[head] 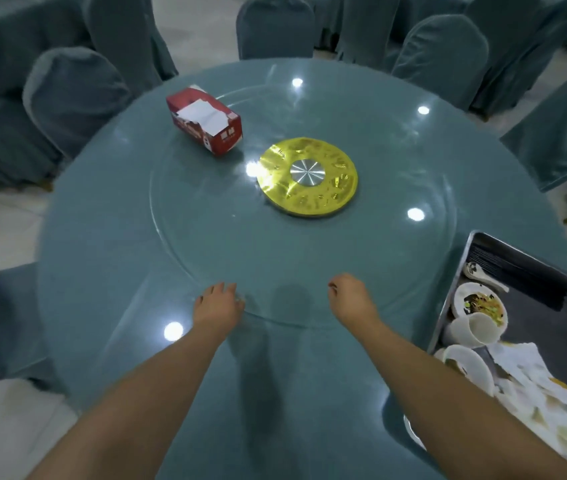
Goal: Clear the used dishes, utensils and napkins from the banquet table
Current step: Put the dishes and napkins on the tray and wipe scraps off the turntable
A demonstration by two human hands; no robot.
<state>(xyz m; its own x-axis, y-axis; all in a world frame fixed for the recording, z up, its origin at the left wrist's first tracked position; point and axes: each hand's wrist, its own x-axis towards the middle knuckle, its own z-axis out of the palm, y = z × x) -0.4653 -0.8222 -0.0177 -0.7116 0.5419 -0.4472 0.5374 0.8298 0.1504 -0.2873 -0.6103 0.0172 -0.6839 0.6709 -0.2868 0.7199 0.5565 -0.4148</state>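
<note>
A metal tray [517,258] sits at the table's right edge. It holds used white bowls [479,308], a white cup [476,332] on its side and crumpled napkins [531,386]. My left hand [218,303] rests with straight fingers on the near rim of the glass turntable [205,237]. My right hand [349,297] hovers over that rim to the right, fingers loosely curled and holding nothing. A red tissue box [205,123] lies on the turntable at the far left.
A gold disc with a silver hub [308,176] marks the turntable's middle. The round table [84,289] has a teal cloth. Teal-covered chairs [70,95] ring it at the left, back and right.
</note>
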